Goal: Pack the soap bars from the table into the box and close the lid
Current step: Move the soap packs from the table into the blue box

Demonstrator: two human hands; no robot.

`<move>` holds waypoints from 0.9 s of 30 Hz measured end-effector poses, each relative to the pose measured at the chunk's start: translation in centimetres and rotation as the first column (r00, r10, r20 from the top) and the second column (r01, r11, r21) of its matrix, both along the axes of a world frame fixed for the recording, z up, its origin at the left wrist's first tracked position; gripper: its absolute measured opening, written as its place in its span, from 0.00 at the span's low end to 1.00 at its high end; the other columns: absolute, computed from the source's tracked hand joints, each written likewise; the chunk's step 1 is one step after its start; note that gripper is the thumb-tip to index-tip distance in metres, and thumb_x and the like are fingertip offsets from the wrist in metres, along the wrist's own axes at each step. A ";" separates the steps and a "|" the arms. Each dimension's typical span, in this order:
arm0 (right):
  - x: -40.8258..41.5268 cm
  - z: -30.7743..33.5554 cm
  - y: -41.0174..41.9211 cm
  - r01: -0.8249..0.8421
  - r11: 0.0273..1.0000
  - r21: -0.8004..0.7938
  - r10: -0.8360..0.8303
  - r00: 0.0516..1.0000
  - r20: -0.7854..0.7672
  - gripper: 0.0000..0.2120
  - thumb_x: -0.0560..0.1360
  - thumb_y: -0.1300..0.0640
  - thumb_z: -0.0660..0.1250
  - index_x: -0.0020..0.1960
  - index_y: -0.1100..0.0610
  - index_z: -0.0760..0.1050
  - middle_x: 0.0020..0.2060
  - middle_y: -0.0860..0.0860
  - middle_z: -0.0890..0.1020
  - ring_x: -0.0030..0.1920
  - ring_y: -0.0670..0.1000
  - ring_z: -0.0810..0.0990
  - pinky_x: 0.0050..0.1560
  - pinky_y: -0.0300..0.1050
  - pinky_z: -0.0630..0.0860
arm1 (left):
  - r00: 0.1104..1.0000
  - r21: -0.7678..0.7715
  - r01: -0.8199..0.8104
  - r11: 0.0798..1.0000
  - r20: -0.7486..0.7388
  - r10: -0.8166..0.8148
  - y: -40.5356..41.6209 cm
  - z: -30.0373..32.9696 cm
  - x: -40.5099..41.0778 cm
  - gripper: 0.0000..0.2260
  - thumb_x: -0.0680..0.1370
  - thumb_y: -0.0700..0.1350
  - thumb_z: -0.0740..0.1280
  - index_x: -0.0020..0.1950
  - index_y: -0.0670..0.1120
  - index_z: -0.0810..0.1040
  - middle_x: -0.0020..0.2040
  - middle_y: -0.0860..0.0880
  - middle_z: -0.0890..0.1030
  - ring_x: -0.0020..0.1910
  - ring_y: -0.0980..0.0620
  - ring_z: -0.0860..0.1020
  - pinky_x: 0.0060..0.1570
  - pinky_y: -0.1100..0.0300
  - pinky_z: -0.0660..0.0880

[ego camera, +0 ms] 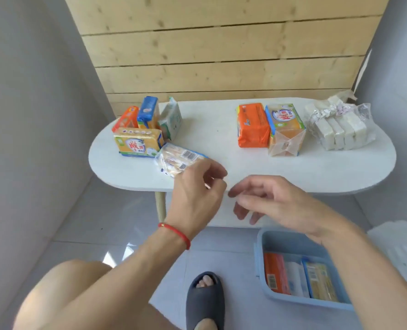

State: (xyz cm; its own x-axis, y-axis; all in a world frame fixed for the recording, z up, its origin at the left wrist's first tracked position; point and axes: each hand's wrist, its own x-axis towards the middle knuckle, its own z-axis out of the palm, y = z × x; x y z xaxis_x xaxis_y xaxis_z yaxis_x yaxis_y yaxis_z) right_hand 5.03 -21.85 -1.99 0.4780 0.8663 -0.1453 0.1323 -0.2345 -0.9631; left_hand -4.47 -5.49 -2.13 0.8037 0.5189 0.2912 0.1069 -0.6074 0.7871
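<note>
Wrapped soap bars lie in two groups on the white oval table. At the left stand several packs, among them a yellow pack and a clear-wrapped pack nearest me. At the right are an orange pack, a yellow pack and a clear bag of white bars. My left hand hovers with curled fingers just in front of the clear-wrapped pack, holding nothing. My right hand hangs open over the table's front edge. The blue box sits on the floor at lower right with three packs inside.
A wooden plank wall rises behind the table and grey walls close in on both sides. My knee and a foot in a dark slipper are on the tiled floor below. A white object lies right of the box.
</note>
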 end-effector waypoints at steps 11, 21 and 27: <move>0.2 1.4 17.3 0.198 0.978 -0.068 -0.112 0.771 0.627 0.19 0.78 0.54 0.66 0.69 0.51 0.73 0.66 0.51 0.76 0.67 0.52 0.74 0.62 0.44 0.71 | 0.930 0.239 -0.357 0.903 0.002 0.367 15.2 1.7 1.0 0.20 0.73 0.39 0.65 0.65 0.43 0.78 0.75 0.48 0.70 0.74 0.45 0.66 0.72 0.50 0.64; 2.2 4.2 28.7 0.258 0.932 -0.256 0.045 0.617 0.786 0.21 0.83 0.45 0.53 0.76 0.38 0.66 0.74 0.56 0.69 0.71 0.63 0.66 0.67 0.60 0.62 | 0.793 0.523 -0.412 0.746 -0.198 0.577 16.8 -0.5 0.5 0.27 0.72 0.45 0.71 0.68 0.61 0.71 0.62 0.47 0.69 0.63 0.43 0.66 0.53 0.47 0.70; 2.1 3.0 30.5 0.400 0.917 0.004 -0.271 0.614 0.741 0.10 0.79 0.54 0.67 0.59 0.48 0.81 0.54 0.53 0.86 0.62 0.58 0.77 0.66 0.51 0.69 | 0.756 0.506 -0.504 0.700 -0.133 0.641 17.0 -0.9 -0.1 0.23 0.69 0.45 0.76 0.60 0.61 0.77 0.59 0.47 0.68 0.60 0.43 0.66 0.52 0.47 0.68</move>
State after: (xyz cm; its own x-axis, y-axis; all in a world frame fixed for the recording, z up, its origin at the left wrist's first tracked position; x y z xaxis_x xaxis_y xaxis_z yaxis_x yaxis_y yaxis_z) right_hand 7.10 8.69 0.98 0.7386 0.6217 0.2607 0.6431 -0.5336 -0.5493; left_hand -4.56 11.54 -3.05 0.4678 0.7862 0.4039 0.7158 -0.6050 0.3487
